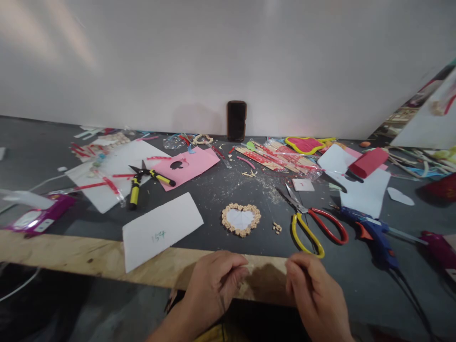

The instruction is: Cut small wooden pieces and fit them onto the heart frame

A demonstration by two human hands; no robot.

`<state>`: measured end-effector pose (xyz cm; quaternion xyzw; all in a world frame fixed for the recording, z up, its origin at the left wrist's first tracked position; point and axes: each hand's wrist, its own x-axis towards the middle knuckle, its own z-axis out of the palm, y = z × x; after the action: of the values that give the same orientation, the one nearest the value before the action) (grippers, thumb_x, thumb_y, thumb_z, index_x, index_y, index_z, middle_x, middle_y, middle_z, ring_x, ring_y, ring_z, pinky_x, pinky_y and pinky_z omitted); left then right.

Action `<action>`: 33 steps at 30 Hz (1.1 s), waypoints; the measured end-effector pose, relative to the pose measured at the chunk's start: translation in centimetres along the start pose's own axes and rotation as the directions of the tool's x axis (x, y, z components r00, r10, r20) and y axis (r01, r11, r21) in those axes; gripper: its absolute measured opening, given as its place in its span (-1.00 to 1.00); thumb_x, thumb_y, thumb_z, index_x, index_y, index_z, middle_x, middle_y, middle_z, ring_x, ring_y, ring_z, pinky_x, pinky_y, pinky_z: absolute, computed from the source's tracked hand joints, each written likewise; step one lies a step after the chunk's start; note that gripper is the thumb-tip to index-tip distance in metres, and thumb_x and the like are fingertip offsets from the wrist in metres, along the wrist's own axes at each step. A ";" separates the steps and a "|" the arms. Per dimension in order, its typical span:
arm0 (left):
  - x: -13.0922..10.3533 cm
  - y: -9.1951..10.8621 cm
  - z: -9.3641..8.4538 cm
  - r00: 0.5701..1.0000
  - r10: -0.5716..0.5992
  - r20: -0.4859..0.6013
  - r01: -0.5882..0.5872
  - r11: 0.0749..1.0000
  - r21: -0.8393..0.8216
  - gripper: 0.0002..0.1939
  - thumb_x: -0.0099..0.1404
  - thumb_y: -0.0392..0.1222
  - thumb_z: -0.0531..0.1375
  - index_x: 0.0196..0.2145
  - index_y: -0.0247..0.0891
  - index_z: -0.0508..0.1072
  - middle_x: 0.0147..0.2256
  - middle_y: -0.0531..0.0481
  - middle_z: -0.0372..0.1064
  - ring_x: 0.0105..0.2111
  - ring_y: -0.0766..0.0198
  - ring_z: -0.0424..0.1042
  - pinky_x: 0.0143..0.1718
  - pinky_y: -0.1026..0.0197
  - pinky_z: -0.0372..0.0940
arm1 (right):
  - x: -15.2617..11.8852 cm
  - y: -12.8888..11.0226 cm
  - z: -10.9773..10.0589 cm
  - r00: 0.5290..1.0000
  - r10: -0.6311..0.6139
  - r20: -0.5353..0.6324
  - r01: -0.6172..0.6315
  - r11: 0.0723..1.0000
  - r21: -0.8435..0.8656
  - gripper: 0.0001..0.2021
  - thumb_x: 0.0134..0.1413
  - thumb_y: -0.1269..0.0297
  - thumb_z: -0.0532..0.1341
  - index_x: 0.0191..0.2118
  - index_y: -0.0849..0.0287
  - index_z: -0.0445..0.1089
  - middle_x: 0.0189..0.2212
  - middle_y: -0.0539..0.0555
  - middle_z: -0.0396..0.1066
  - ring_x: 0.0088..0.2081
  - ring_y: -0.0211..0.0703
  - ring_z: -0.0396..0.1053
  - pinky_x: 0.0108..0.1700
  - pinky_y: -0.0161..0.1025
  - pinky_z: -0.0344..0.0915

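A heart-shaped piece [240, 219] lies flat near the table's front edge, white inside, with a border of small pale wooden bits. Just in front of it my left hand [220, 281] is at the wooden edge, fingers curled in and nothing visible in them. On the other side of a gap my right hand [316, 295] is loosely closed too, with no object showing. The scissors [302, 213], blades apart, have one yellow and one red handle; the yellow loop lies just beyond my right hand. A few loose wooden bits [277, 228] lie between the heart and the scissors.
A blue glue gun [374, 232] with a cord lies at right, a purple one [42, 213] at left. Pliers [135, 187], a white card [162, 232] and pink paper [185, 168] lie left of centre. A phone [237, 120] leans on the back wall. Sticks [263, 159] lie behind.
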<state>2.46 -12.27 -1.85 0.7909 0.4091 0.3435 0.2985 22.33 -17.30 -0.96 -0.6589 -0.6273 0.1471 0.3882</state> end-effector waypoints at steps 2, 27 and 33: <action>-0.1 0.0 0.1 1.000 0.001 0.016 -0.001 1.000 0.000 -0.84 0.31 -0.23 0.09 -0.39 -0.21 0.44 -0.52 0.07 0.45 -0.52 0.36 0.40 -0.45 0.38 0.22 | 0.3 0.3 0.3 0.994 -0.092 -0.058 0.093 0.996 0.001 -0.86 0.15 0.29 0.10 -0.16 0.11 0.29 -0.36 0.05 0.44 -0.46 -0.27 0.40 -0.42 -0.37 0.31; 0.3 -0.2 1.4 1.000 -0.020 -0.014 0.021 0.999 0.043 -0.86 0.29 -0.26 0.11 -0.33 -0.16 0.47 -0.42 0.09 0.51 -0.43 0.30 0.46 -0.36 0.31 0.25 | 0.9 -1.8 2.2 0.980 -0.128 0.152 0.100 0.978 0.182 -0.89 0.19 0.31 0.08 -0.30 0.09 0.34 -0.43 -0.02 0.40 -0.38 -0.28 0.39 -0.37 -0.39 0.32; 0.0 -0.3 1.3 1.000 0.000 0.028 -0.001 0.999 0.033 -0.90 0.29 -0.23 0.13 -0.29 -0.16 0.45 -0.42 0.08 0.49 -0.42 0.30 0.43 -0.38 0.30 0.22 | 0.7 -1.6 2.0 0.980 -0.114 0.160 0.086 0.982 0.170 -0.91 0.19 0.31 0.08 -0.30 0.09 0.32 -0.44 -0.04 0.38 -0.40 -0.31 0.37 -0.38 -0.41 0.30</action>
<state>3.35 -12.36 -2.89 0.8006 0.4104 0.3258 0.2908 19.93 -16.10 -0.94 -0.5776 -0.6764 0.2335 0.3928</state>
